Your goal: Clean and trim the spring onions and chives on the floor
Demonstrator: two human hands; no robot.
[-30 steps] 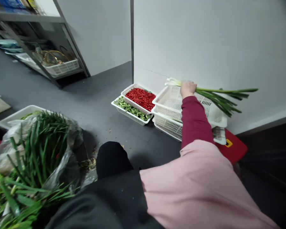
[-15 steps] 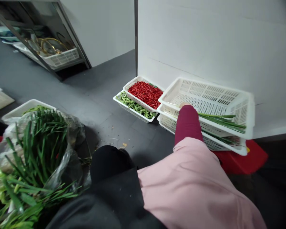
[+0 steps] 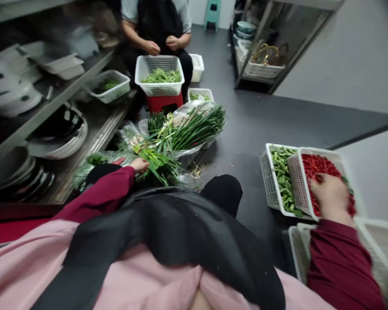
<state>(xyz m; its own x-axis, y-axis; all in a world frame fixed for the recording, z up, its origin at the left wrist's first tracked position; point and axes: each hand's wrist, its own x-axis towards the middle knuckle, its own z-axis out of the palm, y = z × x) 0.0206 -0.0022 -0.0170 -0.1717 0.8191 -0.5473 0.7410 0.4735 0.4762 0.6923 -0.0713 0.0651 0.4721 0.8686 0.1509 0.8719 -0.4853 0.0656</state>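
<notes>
My left hand reaches forward to a heap of green onions lying on clear plastic on the floor. Its fingers are curled on the nearest leafy bunch. My right hand is blurred and hovers over a white basket of red chillies; its fingers are smeared. Beside that one, a second white basket holds green beans. A black apron over pink clothing covers my lap.
Another person sits ahead with both hands above a white basket of green pods on a red stool. A steel shelf with bowls and plates runs along the left. An empty white basket stands at lower right, a rack behind.
The view has swung left, away from the wall. My right hand has left the green onions in the stacked white basket and pulled back over the chillies. My left hand has come into view at the heap.
</notes>
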